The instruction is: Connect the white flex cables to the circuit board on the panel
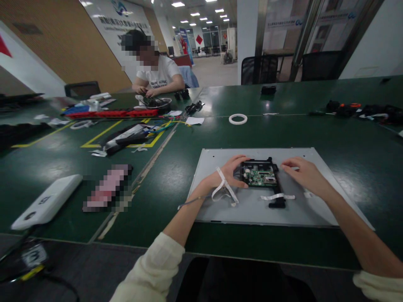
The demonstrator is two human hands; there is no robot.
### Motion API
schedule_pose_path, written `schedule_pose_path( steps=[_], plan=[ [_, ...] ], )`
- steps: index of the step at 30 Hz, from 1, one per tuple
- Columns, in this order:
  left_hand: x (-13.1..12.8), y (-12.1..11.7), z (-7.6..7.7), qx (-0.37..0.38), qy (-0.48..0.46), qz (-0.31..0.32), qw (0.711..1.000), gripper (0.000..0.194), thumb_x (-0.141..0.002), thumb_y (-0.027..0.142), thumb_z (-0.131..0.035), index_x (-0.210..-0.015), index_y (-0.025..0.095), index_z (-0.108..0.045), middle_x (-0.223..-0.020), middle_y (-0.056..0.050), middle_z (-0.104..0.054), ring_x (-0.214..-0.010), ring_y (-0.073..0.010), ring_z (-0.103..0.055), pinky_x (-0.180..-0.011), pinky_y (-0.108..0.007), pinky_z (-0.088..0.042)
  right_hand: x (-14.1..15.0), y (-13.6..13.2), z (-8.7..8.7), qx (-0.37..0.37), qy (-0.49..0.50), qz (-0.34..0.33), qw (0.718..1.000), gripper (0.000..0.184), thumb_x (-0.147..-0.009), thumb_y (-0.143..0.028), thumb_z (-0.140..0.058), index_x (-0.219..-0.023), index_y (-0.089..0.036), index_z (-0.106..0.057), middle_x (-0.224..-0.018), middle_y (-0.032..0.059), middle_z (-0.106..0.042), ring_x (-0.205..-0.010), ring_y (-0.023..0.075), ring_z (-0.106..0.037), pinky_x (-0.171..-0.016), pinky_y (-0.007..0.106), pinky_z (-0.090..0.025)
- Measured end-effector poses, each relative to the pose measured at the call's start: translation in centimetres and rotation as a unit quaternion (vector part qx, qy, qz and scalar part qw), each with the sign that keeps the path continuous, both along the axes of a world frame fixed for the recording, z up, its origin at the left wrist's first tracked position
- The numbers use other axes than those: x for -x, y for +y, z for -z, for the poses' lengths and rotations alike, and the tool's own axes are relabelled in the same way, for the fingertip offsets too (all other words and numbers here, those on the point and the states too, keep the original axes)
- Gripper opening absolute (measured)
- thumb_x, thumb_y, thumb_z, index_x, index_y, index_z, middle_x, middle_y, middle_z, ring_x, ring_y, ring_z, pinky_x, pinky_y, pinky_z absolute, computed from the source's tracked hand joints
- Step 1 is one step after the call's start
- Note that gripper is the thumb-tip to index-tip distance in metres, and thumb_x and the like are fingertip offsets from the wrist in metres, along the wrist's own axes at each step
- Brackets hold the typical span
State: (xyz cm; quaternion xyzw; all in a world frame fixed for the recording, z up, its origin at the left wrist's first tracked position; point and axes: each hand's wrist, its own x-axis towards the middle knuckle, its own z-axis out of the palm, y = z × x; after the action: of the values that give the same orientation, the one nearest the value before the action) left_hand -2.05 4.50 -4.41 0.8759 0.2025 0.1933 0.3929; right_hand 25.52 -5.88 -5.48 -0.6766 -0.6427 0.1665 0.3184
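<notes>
A grey metal panel [315, 209] lies flat on the green table in front of me. On it sits a small green circuit board [258, 176] in a black frame. My left hand [232, 171] curls round the board's left edge, with a white strap around the wrist. My right hand [302, 174] rests on the panel just right of the board, fingers bent and fingertips touching the frame's right side. A white flat ribbon cable [277, 196] lies on the panel just below the board, beside a black tab.
A white roll of tape [237, 119] lies farther back. A white flat device [47, 202] sits at the left, near the table edge. Cables, red trays [107, 113] and tools crowd the far left, where another person works. Black tools [362, 110] lie at the far right.
</notes>
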Motion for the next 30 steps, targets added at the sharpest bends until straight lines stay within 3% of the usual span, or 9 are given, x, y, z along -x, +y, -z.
schedule_pose_path(
  steps=[3, 7, 11, 15, 24, 30],
  plan=[
    [0.1, 0.1, 0.1, 0.0, 0.002, 0.006, 1.0, 0.091, -0.056, 0.041, -0.078, -0.136, 0.021, -0.041, -0.142, -0.013, -0.032, -0.133, -0.0318, -0.03, -0.112, -0.043, -0.022, -0.6, -1.7, -0.7, 0.056, 0.019, -0.034, 0.998, 0.025, -0.082, -0.041, -0.051, -0.084, -0.021, -0.067, -0.095, 0.0051, -0.063, -0.088, 0.0209, -0.058, -0.077, 0.034, -0.046],
    [0.1, 0.2, 0.7, -0.002, -0.002, -0.004, 1.0, 0.091, -0.054, 0.042, -0.079, -0.135, 0.021, -0.042, -0.142, -0.013, -0.032, -0.133, -0.0317, -0.029, -0.112, -0.042, -0.022, -0.6, -4.0, -0.7, 0.107, 0.045, -0.133, 0.984, 0.026, -0.084, -0.042, -0.051, -0.09, -0.024, -0.068, -0.103, 0.0049, -0.061, -0.092, 0.0204, -0.057, -0.079, 0.034, -0.046],
    [-0.1, 0.4, 1.6, 0.003, -0.026, -0.026, 0.999, 0.092, -0.049, 0.042, -0.081, -0.132, 0.02, -0.046, -0.14, -0.013, -0.034, -0.132, -0.0327, -0.031, -0.111, -0.043, -0.023, -0.2, -5.1, -0.1, 0.109, 0.035, -0.168, 0.979, 0.025, -0.085, -0.04, -0.051, -0.099, -0.027, -0.067, -0.115, 0.0051, -0.054, -0.106, 0.0215, -0.051, -0.088, 0.037, -0.044],
    [-0.2, 0.3, 1.8, 0.015, -0.032, -0.03, 0.999, 0.091, -0.048, 0.041, -0.081, -0.13, 0.022, -0.048, -0.14, -0.012, -0.035, -0.133, -0.0328, -0.03, -0.111, -0.043, -0.021, -0.2, -5.3, 0.2, 0.099, 0.027, -0.194, 0.976, 0.024, -0.086, -0.04, -0.051, -0.095, -0.026, -0.067, -0.118, 0.0053, -0.051, -0.111, 0.0216, -0.047, -0.097, 0.04, -0.038],
    [-0.1, 0.4, 1.8, -0.004, -0.022, -0.025, 0.999, 0.091, -0.05, 0.042, -0.08, -0.132, 0.022, -0.046, -0.141, -0.013, -0.034, -0.133, -0.0331, -0.029, -0.111, -0.045, -0.022, 0.5, -5.5, -0.5, 0.081, 0.03, -0.193, 0.977, 0.018, -0.083, -0.04, -0.054, -0.083, -0.023, -0.061, -0.109, 0.004, -0.056, -0.103, 0.0212, -0.05, -0.092, 0.038, -0.039],
    [0.1, 0.5, 1.5, -0.021, -0.001, -0.004, 1.0, 0.091, -0.055, 0.043, -0.078, -0.135, 0.02, -0.042, -0.143, -0.014, -0.031, -0.134, -0.0315, -0.028, -0.111, -0.044, -0.023, 0.7, -5.8, -0.9, 0.139, 0.049, -0.129, 0.981, 0.028, -0.087, -0.047, -0.044, -0.087, -0.022, -0.058, -0.08, 0.0002, -0.059, -0.072, 0.0156, -0.053, -0.064, 0.028, -0.039]
  ],
)
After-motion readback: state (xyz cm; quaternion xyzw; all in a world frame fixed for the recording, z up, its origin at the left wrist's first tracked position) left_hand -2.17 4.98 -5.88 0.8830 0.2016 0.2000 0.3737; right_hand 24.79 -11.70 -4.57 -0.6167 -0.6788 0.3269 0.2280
